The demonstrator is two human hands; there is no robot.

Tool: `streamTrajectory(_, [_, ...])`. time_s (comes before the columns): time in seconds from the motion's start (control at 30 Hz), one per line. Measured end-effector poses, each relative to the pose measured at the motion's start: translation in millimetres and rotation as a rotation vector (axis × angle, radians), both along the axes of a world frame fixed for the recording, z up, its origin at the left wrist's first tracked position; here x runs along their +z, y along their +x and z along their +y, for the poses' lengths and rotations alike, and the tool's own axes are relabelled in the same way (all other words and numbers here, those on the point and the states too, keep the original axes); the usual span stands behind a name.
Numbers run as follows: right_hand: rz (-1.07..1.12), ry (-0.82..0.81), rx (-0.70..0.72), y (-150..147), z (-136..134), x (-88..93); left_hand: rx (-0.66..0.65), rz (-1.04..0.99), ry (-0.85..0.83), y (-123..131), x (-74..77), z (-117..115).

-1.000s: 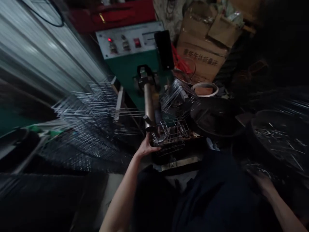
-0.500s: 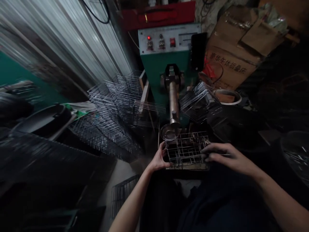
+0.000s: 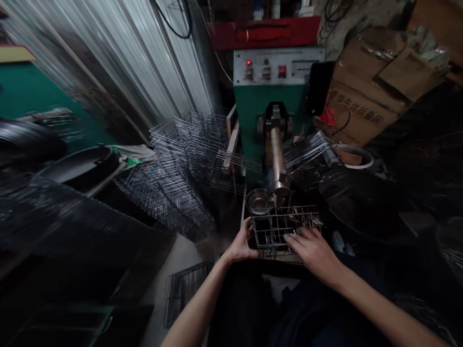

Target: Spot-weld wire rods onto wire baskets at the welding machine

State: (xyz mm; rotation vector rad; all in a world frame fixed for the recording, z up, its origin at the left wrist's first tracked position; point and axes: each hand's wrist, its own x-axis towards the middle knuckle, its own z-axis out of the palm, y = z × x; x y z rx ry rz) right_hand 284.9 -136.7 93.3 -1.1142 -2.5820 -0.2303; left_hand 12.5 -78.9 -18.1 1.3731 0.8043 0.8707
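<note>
A small wire basket sits in front of the green machine, just below the machine's metal arm. My left hand grips the basket's left edge with curled fingers. My right hand lies on the basket's near right part, fingers pressed down onto the wires. A small round metal bowl stands just behind the basket on the left.
Stacks of finished wire racks lean to the left of the machine, more wire pieces to its right. Cardboard boxes stand at the back right. Dark round pans lie at left and right. A corrugated metal wall rises behind.
My head turned left, then steadied. My right hand came up from my lap onto the basket and now rests nearer its middle. My left hand stayed on the left edge.
</note>
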Motion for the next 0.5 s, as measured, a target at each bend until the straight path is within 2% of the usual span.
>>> streamTrajectory(0.23, [0.08,0.015,-0.003,-2,-3,-10.0,-0.007,-0.002,0.015,-6,-5.9,1])
streamTrajectory(0.5, [0.057,-0.074,-0.011,3,13,-18.4,0.028,0.002,-0.022,-6,-0.4,8])
